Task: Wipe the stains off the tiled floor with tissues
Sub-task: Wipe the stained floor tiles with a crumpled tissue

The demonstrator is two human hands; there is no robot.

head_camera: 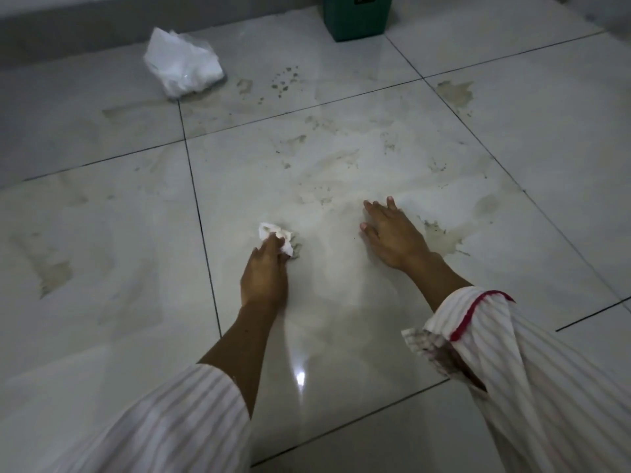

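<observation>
Left hand [264, 278]: my fingers clamp a crumpled tissue [276, 237] on the tiled floor [341, 319].
Right hand [392, 233]: my fingers lie apart, flat.
Green bin [356, 15]: its inside is hidden.

We see pale grey glossy tiles [341, 336] with dark grout lines, brownish stains [456, 93], white tissue [273, 235], white bag [182, 63], green bin [356, 17], white sleeves [532, 377] with faint pink stripes, red trim

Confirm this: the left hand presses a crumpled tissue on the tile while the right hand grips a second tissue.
Not quite. In the head view the right hand lies flat and open on the tile, holding nothing. The left hand does press the crumpled tissue on the tile.
</observation>
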